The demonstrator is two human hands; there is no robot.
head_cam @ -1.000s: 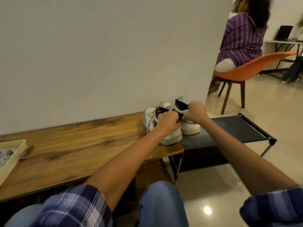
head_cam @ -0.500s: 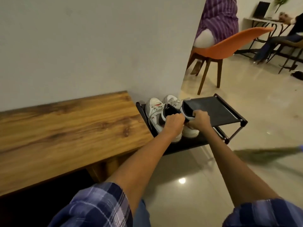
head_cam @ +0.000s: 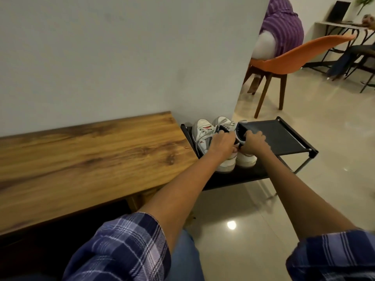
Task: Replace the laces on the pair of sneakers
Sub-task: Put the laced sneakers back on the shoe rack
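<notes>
Head cam looks down at the pair of sneakers, sitting side by side on a low black shoe rack (head_cam: pixel 284 136), toes pointed at the wall, heels toward the person. The left sneaker (head_cam: pixel 205 134) has its laces trailing loose down the side; the right sneaker (head_cam: pixel 244 158) is mostly hidden under the hands. The left hand (head_cam: pixel 222 142) has its fingers curled into the dark collar of the left sneaker, gripping it. The right hand (head_cam: pixel 253 141) does the same on the right sneaker's collar, knuckles up. Both hands are nearly touching each other in the middle.

Edges: the sneakers sit at the rack's left end, just beside the right edge of the wooden tabletop (head_cam: pixel 91 159), which stands higher than the rack. Heels are close to the rack's near edge. The rack's right half is bare black fabric out to its corner post, so there's room to slide that way. Behind the toes is the grey wall (head_cam: pixel 121 57), whose corner ends right above the sneakers.

Further out it's glossy tile floor (head_cam: pixel 334 179), wide open to the right. An orange chair (head_cam: pixel 300 57) with someone in a purple striped top (head_cam: pixel 284 25) sits well apart beyond the wall corner, with a desk further back.
</notes>
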